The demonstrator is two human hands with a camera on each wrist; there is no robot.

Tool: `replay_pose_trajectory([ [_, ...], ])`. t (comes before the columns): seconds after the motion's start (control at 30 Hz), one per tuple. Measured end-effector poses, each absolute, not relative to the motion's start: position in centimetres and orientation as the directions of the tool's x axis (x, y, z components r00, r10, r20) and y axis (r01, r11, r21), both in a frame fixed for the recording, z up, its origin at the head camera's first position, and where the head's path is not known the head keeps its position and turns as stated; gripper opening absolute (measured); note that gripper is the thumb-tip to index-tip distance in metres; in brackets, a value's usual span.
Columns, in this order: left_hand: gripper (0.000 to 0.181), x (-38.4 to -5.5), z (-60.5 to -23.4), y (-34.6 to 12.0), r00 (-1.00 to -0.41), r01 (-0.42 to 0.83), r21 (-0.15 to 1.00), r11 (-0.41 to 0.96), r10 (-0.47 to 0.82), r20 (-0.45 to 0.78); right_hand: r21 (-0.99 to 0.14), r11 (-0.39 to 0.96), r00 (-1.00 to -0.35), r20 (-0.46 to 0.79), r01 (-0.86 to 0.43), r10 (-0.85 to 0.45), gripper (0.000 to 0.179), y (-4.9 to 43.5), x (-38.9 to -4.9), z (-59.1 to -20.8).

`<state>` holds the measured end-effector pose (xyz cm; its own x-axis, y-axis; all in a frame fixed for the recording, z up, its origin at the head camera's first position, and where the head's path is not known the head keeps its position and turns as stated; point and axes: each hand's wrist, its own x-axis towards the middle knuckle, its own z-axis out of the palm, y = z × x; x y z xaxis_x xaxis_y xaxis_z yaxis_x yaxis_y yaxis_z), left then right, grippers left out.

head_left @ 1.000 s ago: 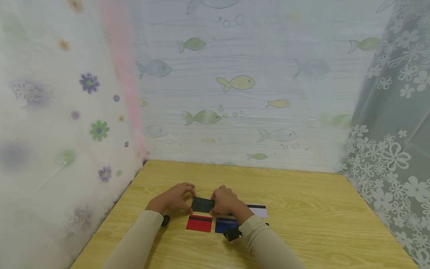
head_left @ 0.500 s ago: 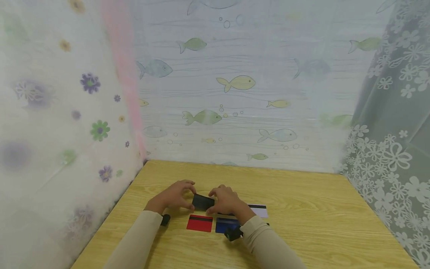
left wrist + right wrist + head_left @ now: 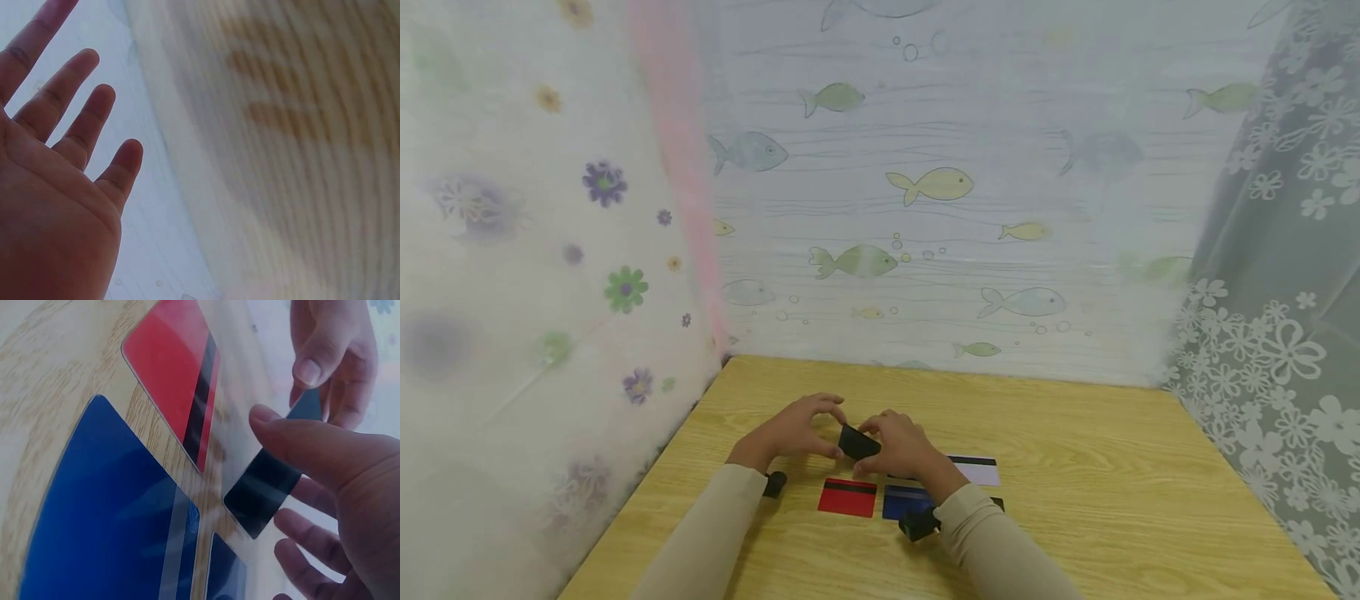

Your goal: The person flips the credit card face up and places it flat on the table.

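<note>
A black card (image 3: pixel 856 443), tilted up off the table, is held between both hands. My left hand (image 3: pixel 792 430) pinches its left end between thumb and fingertips. From the right, my right hand (image 3: pixel 901 448) grips the card, its thumb crossing the face in the right wrist view, where the card's lower part (image 3: pixel 261 499) shows. The left wrist view catches the left palm (image 3: pixel 56 200) and spread fingers, but not the card. Just in front lie a red card (image 3: pixel 847 498) and a blue card (image 3: pixel 898 503), each with a stripe.
A white card (image 3: pixel 976 471) with a black stripe lies right of the right hand. Part of another dark card (image 3: pixel 225 572) shows beside the blue one. The wooden table (image 3: pixel 1075 467) is bounded by a fish-print curtain (image 3: pixel 925 275) behind and patterned sheets on both sides.
The black card has gone from lying nearly flat to tilted up, and both hands have risen slightly with it. The left hand has shifted a little to the right. The other cards stay put.
</note>
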<state>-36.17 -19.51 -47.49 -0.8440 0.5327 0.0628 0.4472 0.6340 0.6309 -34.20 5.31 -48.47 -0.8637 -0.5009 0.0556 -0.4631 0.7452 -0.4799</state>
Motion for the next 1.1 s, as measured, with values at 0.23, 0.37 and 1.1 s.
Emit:
replay_pose_trajectory([
  [0.23,0.041,-35.9,-47.1,-19.0,-0.85,0.445,0.64,0.627,0.521,0.08,-0.529,0.712,-0.865,0.091,-0.463,-0.494,0.067,5.2,-34.1,-48.4],
  [0.37,0.042,-35.8,-47.1,-18.8,-0.861,0.427,0.659,0.619,0.5,0.088,-0.54,0.694,-0.86,0.123,-0.477,-0.496,0.065,5.2,-34.0,-48.2],
  [1.1,0.088,-34.5,-48.5,-19.8,-0.884,0.301,0.826,0.477,0.464,0.054,-0.728,0.535,-0.874,0.184,-0.429,-0.45,0.062,4.8,-34.2,-47.9],
])
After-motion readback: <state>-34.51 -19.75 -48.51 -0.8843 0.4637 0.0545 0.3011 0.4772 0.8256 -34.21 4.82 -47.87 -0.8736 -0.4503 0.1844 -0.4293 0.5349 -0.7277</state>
